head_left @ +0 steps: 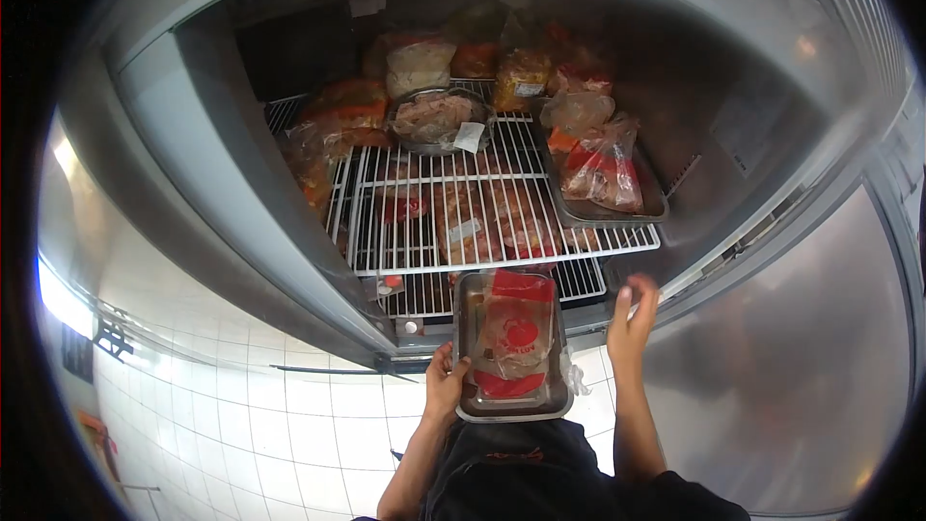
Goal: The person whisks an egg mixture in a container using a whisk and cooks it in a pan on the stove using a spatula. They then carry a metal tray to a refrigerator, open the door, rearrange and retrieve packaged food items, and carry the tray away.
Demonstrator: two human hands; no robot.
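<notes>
My left hand (445, 382) grips the left edge of a rectangular metal tray (511, 416), thumb over the rim. In the tray lies a clear plastic bag with red printing (518, 333); what it contains is hard to make out. A crumpled clear end of plastic hangs over the tray's right side. My right hand (632, 320) is raised to the right of the tray, apart from it, fingers up and nothing visible in them. Both hands are in front of an open refrigerator with a white wire shelf (502, 178).
On the shelf stand a round metal bowl of meat (434, 121) with a white label and, at right, another metal tray (617, 220) with bagged food. Several bags line the back and left. More packages lie below. The open door (772, 357) is at my right.
</notes>
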